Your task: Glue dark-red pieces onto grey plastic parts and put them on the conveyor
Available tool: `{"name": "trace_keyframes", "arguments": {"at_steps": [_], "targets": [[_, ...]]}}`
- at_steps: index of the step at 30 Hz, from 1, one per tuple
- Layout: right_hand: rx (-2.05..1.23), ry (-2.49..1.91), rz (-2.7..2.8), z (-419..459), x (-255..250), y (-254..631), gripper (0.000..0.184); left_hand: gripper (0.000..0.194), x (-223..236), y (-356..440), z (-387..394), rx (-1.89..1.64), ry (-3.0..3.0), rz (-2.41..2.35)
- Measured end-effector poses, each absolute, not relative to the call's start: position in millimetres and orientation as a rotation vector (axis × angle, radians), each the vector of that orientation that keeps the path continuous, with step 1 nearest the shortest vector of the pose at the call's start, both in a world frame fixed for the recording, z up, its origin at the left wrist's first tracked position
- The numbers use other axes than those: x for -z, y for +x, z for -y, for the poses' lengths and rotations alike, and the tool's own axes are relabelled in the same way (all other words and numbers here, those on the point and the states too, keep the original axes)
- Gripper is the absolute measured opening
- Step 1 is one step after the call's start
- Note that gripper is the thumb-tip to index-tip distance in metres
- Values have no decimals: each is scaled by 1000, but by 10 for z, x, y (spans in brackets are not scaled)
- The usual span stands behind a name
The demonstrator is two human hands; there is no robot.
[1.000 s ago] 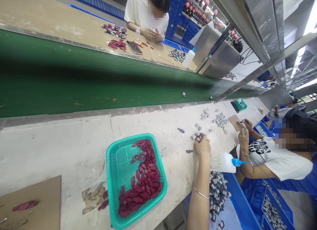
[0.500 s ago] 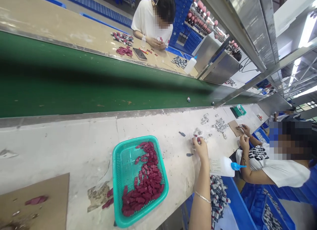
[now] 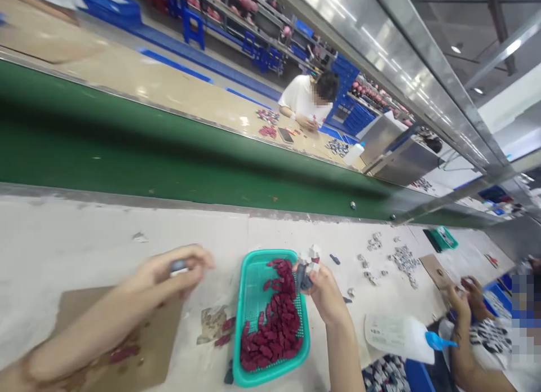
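Observation:
Above the brown board (image 3: 80,310) on the left, my left hand (image 3: 183,274) is closed, its fingers curled round a small dark grey and white piece (image 3: 179,266). My right hand (image 3: 323,288) is raised at the right rim of the green basket (image 3: 237,347). Its fingers grip several small white, dark grey and maroon pieces (image 3: 303,276). Many maroon pieces (image 3: 270,335) fill the basket's front and right side. A single maroon piece (image 3: 123,353) lies on the board, beneath my left forearm.
A white bottle with a blue nozzle (image 3: 399,335) stands right of my right forearm. White pieces (image 3: 404,262) lie scattered farther right, near a co-worker's hands (image 3: 465,293). Behind the table runs a green belt (image 3: 169,172); another person (image 3: 306,99) sits beyond it.
My left hand has come into view with a grey and white piece. My right hand has moved left to the basket with several pieces in it. The view has shifted.

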State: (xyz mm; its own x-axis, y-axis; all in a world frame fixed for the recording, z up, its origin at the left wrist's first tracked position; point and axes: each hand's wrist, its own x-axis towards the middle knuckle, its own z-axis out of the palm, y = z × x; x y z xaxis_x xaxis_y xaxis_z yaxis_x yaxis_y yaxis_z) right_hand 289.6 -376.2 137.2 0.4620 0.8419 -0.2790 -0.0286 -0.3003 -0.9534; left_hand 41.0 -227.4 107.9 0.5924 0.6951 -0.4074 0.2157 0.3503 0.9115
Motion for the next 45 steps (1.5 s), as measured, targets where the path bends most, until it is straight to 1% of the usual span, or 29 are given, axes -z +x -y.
{"name": "trace_keyframes", "arguments": {"at_steps": [3,5,11,14,18,22,24,26,28,31,33,36,38,42,45], "targets": [[-1224,-1521,742,3502,-1423,2633,51,46,-1239,591,2294,-399,1199,-693],[-1336,-1503,827,3309,-1460,2464,48,52,-1304,633,2327,-442,1138,-635],[-1576,-1376,1235,2719,-1624,1902,36,45,-1310,306,2306,-679,981,-706],[-1658,-1286,1338,2455,-1670,1577,34,48,-1264,8,2243,-777,917,-797],[-1668,-1279,1431,2146,-1624,1096,36,46,-1187,-431,2161,-991,883,-900],[-1586,-1275,1542,1880,-1486,587,33,49,-1084,-892,2077,-1083,771,-987],[-1543,-1271,1563,1769,-1424,338,38,51,-1036,-1115,2031,-1126,728,-1005],[-1555,-1267,1560,1678,-1388,108,47,53,-997,-1318,1986,-1149,694,-1006],[-1611,-1251,1557,1608,-1375,-89,54,52,-963,-1489,1946,-1165,665,-985],[-1717,-1206,1563,1536,-1365,-300,58,51,-905,-1673,1902,-1205,622,-967],[-1751,-1180,1575,1500,-1343,-380,56,53,-859,-1745,1881,-1226,577,-962],[-1726,-1192,1547,1443,-1279,-426,44,59,-797,-1793,1858,-1223,463,-961],[-1695,-1208,1486,1394,-1237,-424,40,63,-776,-1802,1848,-1200,399,-967],[-1723,-1147,1411,1295,-1216,-394,39,63,-763,-1818,1842,-1134,424,-936],[-1888,-1031,1227,1264,-1234,-374,39,60,-732,-1841,1844,-1125,447,-917]]}}
